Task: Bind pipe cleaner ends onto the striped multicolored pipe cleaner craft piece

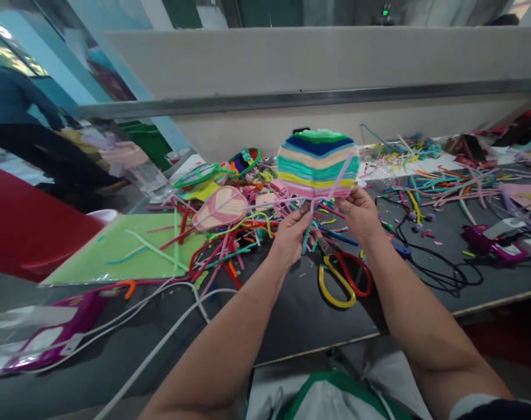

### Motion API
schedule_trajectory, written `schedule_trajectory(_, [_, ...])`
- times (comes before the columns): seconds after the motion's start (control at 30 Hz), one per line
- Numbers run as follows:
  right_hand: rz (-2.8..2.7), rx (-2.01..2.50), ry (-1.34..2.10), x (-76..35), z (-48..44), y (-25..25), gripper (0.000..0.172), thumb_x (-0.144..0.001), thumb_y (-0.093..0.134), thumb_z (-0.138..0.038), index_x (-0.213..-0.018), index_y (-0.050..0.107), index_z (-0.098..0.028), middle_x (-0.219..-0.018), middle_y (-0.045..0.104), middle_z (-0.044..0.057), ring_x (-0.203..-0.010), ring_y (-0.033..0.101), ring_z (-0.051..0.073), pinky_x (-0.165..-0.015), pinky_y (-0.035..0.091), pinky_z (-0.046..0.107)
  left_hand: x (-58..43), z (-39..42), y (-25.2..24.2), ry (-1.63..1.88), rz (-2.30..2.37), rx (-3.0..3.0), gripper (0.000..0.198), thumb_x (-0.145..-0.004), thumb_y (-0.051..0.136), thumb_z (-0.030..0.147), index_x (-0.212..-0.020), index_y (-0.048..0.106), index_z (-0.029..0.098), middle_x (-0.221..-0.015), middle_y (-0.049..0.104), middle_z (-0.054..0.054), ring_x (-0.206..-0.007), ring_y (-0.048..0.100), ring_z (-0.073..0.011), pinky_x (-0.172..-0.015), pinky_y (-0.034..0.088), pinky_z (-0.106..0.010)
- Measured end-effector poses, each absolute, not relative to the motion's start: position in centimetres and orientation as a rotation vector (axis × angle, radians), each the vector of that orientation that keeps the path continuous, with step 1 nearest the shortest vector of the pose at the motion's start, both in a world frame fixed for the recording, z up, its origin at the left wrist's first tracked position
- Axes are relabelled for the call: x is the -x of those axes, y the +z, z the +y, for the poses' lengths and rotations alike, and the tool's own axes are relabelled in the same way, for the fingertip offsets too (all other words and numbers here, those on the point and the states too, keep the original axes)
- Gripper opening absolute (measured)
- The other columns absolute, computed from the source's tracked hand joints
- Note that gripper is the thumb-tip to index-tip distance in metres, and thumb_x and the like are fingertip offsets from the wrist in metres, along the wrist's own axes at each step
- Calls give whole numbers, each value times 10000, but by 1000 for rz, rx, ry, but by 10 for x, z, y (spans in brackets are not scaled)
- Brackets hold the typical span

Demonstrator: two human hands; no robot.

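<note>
Striped panel (318,166) is up over the counter (292,318), prob. for a clear view; L hand (292,233) pinched on lilac stem (312,207), R hand (359,213) pinched at lower edge, prob. both to steady it. Scissors (341,264) lie nearby.

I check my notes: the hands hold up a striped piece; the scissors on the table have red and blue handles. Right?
Almost: in the head view, the scissors have a red handle and a yellow one, not blue. The striped piece is held up.
</note>
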State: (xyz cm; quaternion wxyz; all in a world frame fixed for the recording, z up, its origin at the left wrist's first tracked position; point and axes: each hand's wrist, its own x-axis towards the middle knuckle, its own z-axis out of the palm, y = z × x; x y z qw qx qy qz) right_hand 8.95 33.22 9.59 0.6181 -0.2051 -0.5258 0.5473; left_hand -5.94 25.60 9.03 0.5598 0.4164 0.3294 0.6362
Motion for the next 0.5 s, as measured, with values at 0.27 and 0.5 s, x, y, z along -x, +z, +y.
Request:
schedule_trajectory(0.27, [-1240,563,1319,-103,336,98,317,-716,658,-523,-820,618,-226,-728,619,-13,-608,562,130,-492,458,242,64,259,81,1477,918,-1110,302,-740,689,343,-963,658,143,-842,700,-51,-476,554,-71,-391,364,-179])
schedule_trajectory(0.5, [-1044,710,1343,-103,331,101,403,-702,656,-602,-804,609,-215,-539,562,-36,-361,422,98,-293,340,249,54,257,80,1371,933,-1053,395,-703,718,406,-990,622,152,-800,687,-28,-497,595,-103,-420,455,-206])
